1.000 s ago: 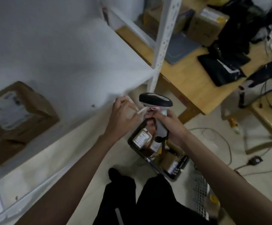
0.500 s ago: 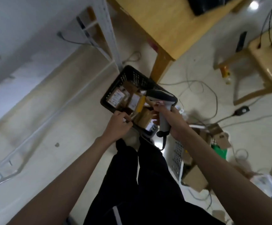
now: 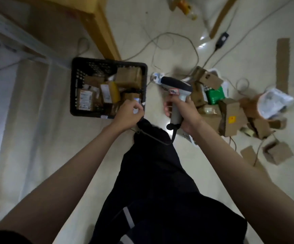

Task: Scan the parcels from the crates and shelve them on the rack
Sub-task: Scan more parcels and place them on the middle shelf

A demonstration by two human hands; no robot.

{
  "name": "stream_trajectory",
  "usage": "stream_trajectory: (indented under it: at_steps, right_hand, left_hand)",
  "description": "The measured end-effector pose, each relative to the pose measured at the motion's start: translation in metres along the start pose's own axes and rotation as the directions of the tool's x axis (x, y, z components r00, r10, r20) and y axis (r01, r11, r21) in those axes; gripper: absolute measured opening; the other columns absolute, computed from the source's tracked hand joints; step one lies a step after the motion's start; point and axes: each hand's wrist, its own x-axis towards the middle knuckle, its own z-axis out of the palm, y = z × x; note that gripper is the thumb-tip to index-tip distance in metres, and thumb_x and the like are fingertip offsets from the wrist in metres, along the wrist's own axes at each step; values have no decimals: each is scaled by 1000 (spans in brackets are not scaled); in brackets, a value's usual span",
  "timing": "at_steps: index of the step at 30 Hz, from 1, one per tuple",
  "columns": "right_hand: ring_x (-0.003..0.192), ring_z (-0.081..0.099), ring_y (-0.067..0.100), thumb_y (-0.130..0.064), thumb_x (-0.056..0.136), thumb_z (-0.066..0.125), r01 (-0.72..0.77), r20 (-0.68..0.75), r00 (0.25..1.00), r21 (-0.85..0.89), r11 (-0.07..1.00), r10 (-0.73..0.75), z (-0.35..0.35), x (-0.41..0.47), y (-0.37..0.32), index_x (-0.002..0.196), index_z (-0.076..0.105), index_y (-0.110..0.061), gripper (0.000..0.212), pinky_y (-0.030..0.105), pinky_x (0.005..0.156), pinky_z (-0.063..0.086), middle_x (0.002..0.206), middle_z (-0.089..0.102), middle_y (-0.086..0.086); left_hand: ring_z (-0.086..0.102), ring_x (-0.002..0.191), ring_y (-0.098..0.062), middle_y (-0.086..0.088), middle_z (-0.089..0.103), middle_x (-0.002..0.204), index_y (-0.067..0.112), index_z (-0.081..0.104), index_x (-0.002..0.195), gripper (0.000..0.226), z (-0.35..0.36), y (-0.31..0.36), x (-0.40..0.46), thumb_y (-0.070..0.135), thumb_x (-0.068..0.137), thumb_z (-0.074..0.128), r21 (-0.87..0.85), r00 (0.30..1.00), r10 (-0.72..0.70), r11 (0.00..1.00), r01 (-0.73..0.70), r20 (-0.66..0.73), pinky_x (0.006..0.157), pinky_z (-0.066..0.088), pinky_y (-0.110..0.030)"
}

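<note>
Down on the floor, seen from the head camera, a black crate point(image 3: 107, 64) is sitting packed with brown parcels point(image 3: 127, 77), just beside a wooden table leg point(image 3: 105, 32). The person's left hand point(image 3: 127, 112) is hovering over the crate's near right corner, fingers curled and pinching something small and pale, too blurred to name. The right hand point(image 3: 184, 112) is gripping a scanner point(image 3: 177, 88) by its handle. More boxes point(image 3: 228, 113) are lying scattered to the right.
</note>
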Motion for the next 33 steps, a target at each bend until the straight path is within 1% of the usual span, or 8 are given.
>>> stream_trajectory:
  at_steps: [4, 8, 12, 16, 23, 27, 30, 33]
  right_hand:
    - [62, 57, 20, -9, 94, 64, 12, -167, 986, 139, 990, 12, -69, -24, 13, 120, 60, 3, 28, 31, 57, 47, 82, 62, 15]
    - [56, 56, 18, -6, 93, 64, 57, -322, 946, 244, 968, 26, -144, -44, 25, 100, 59, -6, 8, 30, 53, 47, 73, 63, 12]
    - [58, 57, 18, -8, 97, 61, 70, -413, 908, 298, 952, 63, -220, -50, 38, 112, 57, -6, 16, 27, 53, 48, 78, 62, 14]
    - [64, 58, 19, -7, 96, 61, 23, -424, 896, 343, 939, 133, -293, -26, 62, 109, 58, -4, 13, 29, 55, 51, 83, 61, 14]
    - [96, 63, 22, -14, 93, 67, -119, -387, 887, 333, 935, 251, -398, 45, 141, 116, 65, -9, 24, 46, 88, 62, 107, 64, 8]
    - [106, 62, 24, -14, 94, 66, -163, -339, 895, 353, 921, 288, -430, 91, 174, 123, 64, -8, 30, 49, 92, 60, 113, 66, 4]
    - [107, 66, 26, -13, 94, 65, -153, -310, 910, 368, 917, 276, -444, 124, 190, 129, 63, -6, 35, 45, 90, 61, 116, 70, 9]
    - [104, 68, 28, -12, 94, 66, -136, -281, 922, 409, 902, 267, -451, 150, 206, 128, 62, -5, 35, 49, 91, 60, 114, 70, 13]
  left_hand:
    - [60, 105, -16, -6, 65, 109, 15, 68, 97, 8, 44, 43, 10, 20, 93, 64, 89, 993, 53, 994, -62, 107, 91, 48, -35]
    - [60, 109, -20, -7, 61, 116, 20, 65, 97, 5, 100, 92, 18, 23, 94, 64, 131, 973, 99, 983, -128, 211, 99, 48, -38]
    - [58, 107, -16, 0, 58, 112, 15, 68, 105, 14, 161, 131, 32, 24, 95, 63, 128, 953, 125, 978, -166, 276, 92, 45, -30]
    - [59, 109, -18, -6, 62, 120, 9, 67, 112, 19, 230, 152, 55, 19, 97, 62, 128, 945, 86, 983, -132, 315, 97, 47, -32]
    - [55, 111, -15, -1, 57, 123, 14, 56, 130, 38, 349, 122, 118, 22, 95, 66, 144, 938, -101, 988, 55, 331, 91, 48, -30]
    - [58, 92, 7, 10, 57, 101, 13, 57, 117, 36, 402, 102, 166, 7, 85, 74, 169, 967, -11, 985, -33, 256, 70, 45, -6]
    - [51, 126, -21, -6, 48, 138, 8, 47, 141, 63, 433, 85, 208, 16, 86, 75, 274, 963, -26, 960, -51, 268, 100, 50, -37]
    - [44, 136, -28, -10, 35, 154, 12, 37, 151, 76, 454, 70, 240, 21, 87, 76, 312, 963, -39, 949, -49, 267, 105, 50, -46]
